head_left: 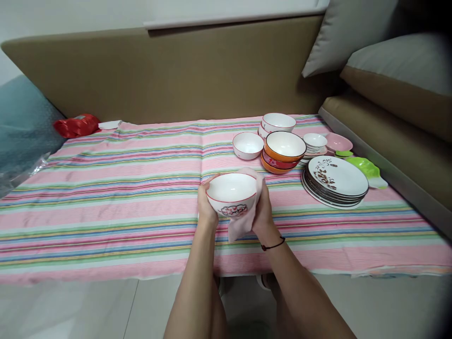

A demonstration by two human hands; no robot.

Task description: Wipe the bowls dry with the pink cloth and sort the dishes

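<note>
A white bowl (pixel 229 188) with a red rim and a pink blossom pattern is held upright above the striped cloth. My left hand (pixel 208 202) is closed on its left side. My right hand (pixel 263 207) grips the right side through a pale pink cloth (pixel 243 226), which hangs down below the bowl. Just beyond stands another white bowl (pixel 248 146) with a thin red rim. Right of that one is a stack of bowls, with an orange bowl (pixel 285 146) on top.
Further right are a stack of plates (pixel 339 176), small white dishes (pixel 315 140), a pink bowl (pixel 338 142) and a green leaf-shaped dish (pixel 363 165). A red bundle (pixel 76 125) lies at the far left. Sofa cushions (pixel 402 70) border the right side.
</note>
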